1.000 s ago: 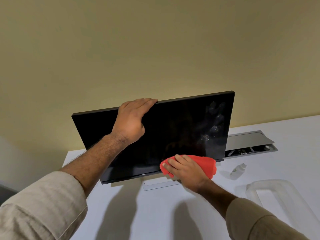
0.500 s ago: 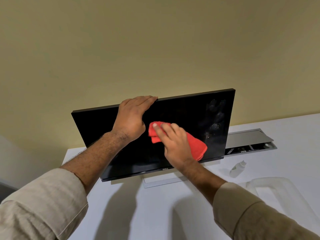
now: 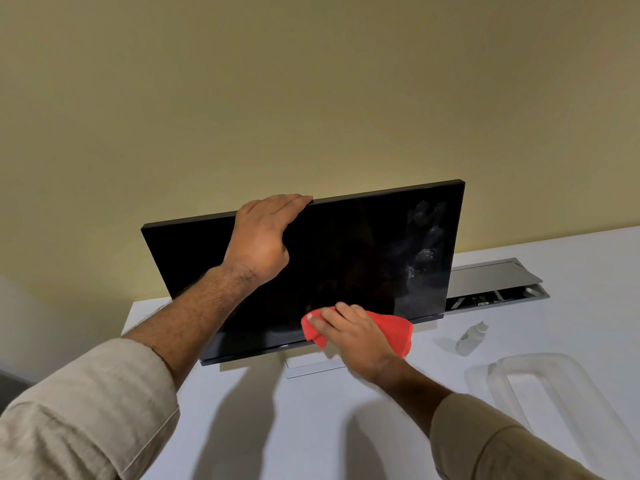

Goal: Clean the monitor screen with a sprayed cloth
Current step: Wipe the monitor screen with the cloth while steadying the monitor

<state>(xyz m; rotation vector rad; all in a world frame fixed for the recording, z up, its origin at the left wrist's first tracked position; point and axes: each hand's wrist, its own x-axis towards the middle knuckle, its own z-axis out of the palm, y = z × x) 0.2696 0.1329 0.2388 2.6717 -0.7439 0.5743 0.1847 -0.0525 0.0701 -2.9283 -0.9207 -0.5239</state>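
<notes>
A black monitor (image 3: 363, 251) stands tilted on a white desk (image 3: 277, 427), its screen dark, with pale smudges near its right edge. My left hand (image 3: 263, 237) grips the monitor's top edge, fingers hooked over it. My right hand (image 3: 353, 337) presses a red cloth (image 3: 398, 332) flat against the lower middle of the screen, near the bottom bezel. The cloth sticks out to the right of my fingers. The monitor's stand is mostly hidden behind my right hand.
A small white spray bottle (image 3: 471, 337) lies on the desk right of the monitor. A clear plastic container (image 3: 547, 386) sits at the right edge. Behind the monitor's right corner is an open grey cable hatch (image 3: 495, 285). A beige wall rises behind.
My right hand swept the cloth up from the screen's bottom edge to its upper middle, then back down to the lower middle. My left hand stayed on the top edge.
</notes>
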